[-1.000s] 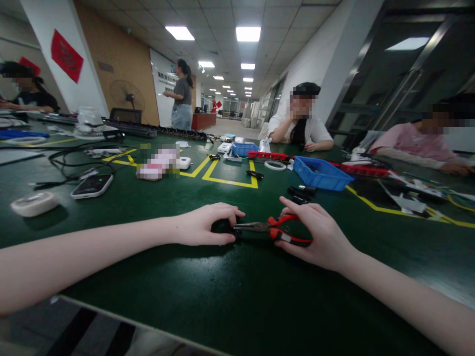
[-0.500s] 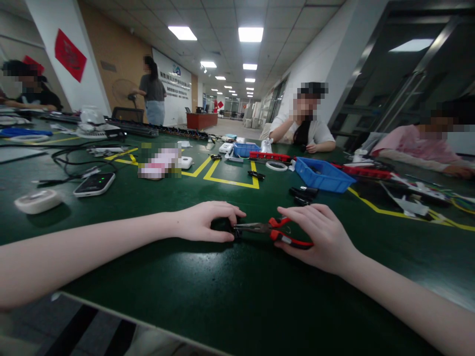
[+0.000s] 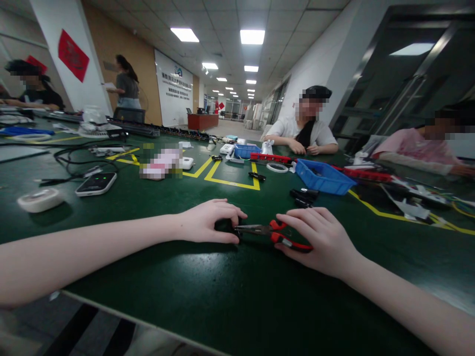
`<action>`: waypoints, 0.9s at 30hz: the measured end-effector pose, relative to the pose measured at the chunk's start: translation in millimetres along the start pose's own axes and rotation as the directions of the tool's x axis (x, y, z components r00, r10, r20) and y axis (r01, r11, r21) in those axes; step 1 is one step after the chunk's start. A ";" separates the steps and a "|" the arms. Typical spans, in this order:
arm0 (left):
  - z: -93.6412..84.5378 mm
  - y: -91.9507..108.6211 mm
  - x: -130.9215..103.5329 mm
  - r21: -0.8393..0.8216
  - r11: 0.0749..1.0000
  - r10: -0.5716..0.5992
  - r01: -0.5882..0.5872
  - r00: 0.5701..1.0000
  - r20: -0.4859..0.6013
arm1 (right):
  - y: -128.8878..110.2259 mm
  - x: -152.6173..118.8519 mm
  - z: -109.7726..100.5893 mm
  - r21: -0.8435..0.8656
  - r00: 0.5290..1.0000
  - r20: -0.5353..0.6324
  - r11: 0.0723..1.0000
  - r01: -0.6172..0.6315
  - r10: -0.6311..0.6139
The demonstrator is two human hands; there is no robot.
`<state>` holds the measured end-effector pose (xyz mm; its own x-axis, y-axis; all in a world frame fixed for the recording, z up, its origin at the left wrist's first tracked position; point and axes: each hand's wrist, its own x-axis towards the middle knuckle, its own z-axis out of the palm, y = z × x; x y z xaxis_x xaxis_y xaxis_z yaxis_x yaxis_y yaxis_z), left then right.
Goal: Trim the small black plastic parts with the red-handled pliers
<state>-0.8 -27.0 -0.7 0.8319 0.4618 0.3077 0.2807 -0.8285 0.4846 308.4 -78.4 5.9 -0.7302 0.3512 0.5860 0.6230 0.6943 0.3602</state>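
My right hand (image 3: 321, 242) is wrapped round the red and black handles of long-nosed pliers (image 3: 274, 231), whose tips point left. At those tips my left hand (image 3: 211, 222) pinches a small black part (image 3: 237, 231), mostly hidden by thumb and fingers. Both hands are low over the dark green table (image 3: 208, 296). Behind my right hand lie several black pieces (image 3: 304, 196), and another black piece (image 3: 257, 176) rests near the yellow tape.
A blue bin (image 3: 322, 177) stands at the back right. On the left are a tape roll (image 3: 40, 200), a white-edged device (image 3: 96, 184), black cables and a pink object (image 3: 161, 164). People sit across the table (image 3: 148, 198).
Both hands and the pliers hold nearly the same pose. The seated person opposite has lowered a raised hand to the table; the standing person in the background has moved left.
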 end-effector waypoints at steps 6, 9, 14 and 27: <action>-0.6 1.1 -0.3 0.014 0.997 0.072 -0.072 0.997 -0.021 | 1.3 -1.9 0.9 0.009 1.000 0.014 1.000 -0.010 0.010; -0.4 1.6 -1.1 0.041 0.995 0.091 -0.090 0.995 -0.033 | 1.9 -1.8 1.2 0.021 1.000 0.017 1.000 -0.013 0.012; 0.4 2.3 -2.6 0.075 0.993 0.091 -0.086 0.994 -0.055 | 1.5 -0.5 0.1 0.034 1.000 0.026 0.999 -0.016 0.015; -0.3 3.6 -2.3 0.024 0.998 0.059 -0.058 0.998 -0.015 | 1.9 -1.2 0.9 0.034 0.997 0.038 0.997 -0.064 0.062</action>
<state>-1.9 -30.9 0.5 0.8396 0.4171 0.3480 0.2432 -0.8614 0.4459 310.2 -76.9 5.3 -0.7000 0.4172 0.5797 0.6583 0.6917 0.2971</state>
